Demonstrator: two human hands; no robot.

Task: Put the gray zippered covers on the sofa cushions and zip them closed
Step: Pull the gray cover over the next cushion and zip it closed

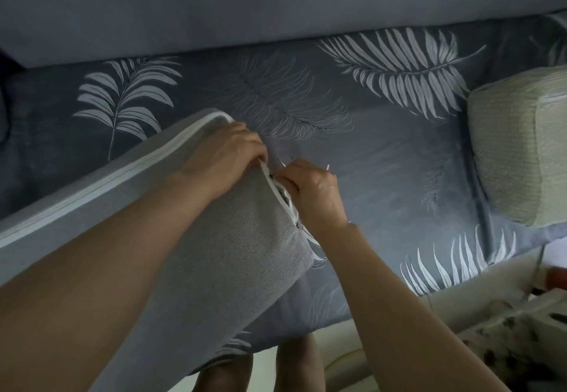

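- On the left of the sofa, the gray covered cushion (214,238) is lying tilted, its far corner raised and its near end hanging off the front of the seat. A white zipper seam (92,189) is running closed along its long upper edge.
- At that far corner, your left hand (224,158) is gripping the cover, fingers curled over the edge and bunching the fabric just beside the opening.
- Right beside it, the small dark zipper slider (271,176) is sitting on the short end of the cover. Below it the seam is gaping, and the leaf print is showing through the gap.
- Your right hand (313,189) is pinching at the slider with its fingertips, the other fingers clenched in.
- I judge you are partway through zipping this cover shut. The next move calls for your left hand to be holding both seam edges taut and close together while your right is drawing the slider along the short end toward you.
- Under both hands, the leaf-print sofa seat (399,161) is bearing the cushion.
- At the far right, a bare cream cushion (515,152) is waiting, well apart and not yet covered.
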